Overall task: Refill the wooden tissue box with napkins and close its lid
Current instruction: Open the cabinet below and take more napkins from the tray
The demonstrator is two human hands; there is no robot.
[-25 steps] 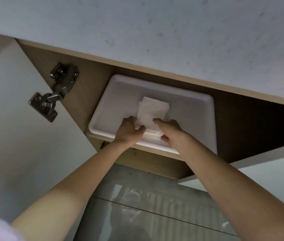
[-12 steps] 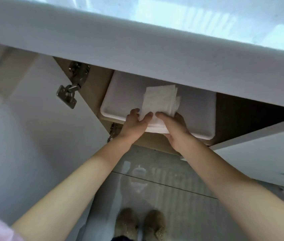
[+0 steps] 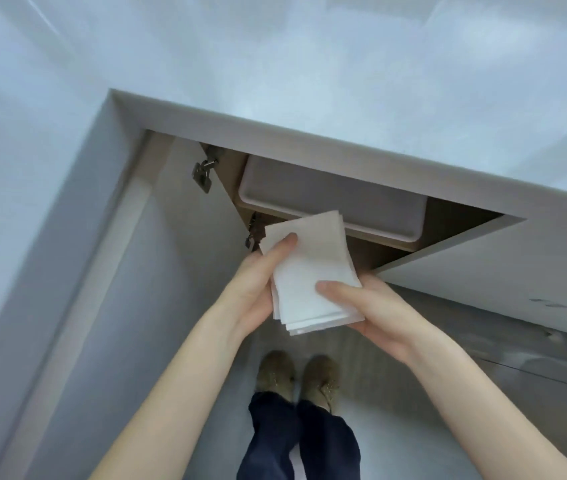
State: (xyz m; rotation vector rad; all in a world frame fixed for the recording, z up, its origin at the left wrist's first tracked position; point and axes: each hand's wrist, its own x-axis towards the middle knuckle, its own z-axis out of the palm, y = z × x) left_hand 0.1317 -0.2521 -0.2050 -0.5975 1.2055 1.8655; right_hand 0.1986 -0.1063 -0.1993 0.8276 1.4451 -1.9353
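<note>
A stack of white folded napkins is held in front of the open cabinet, clear of the shelf. My left hand grips its left edge with the thumb on top. Under the stack's right side lies my right hand, its thumb pressed on the top napkin. A white plastic tray stays on the cabinet shelf behind the napkins. The wooden tissue box is not in view.
The white countertop overhangs the cabinet. One cabinet door stands open at left with metal hinges; another door is open at right. My shoes stand on the floor below.
Both hands lifted the napkin stack out of the white tray and drew it back out of the cabinet. The view rose and tilted down, showing the countertop and my feet.
</note>
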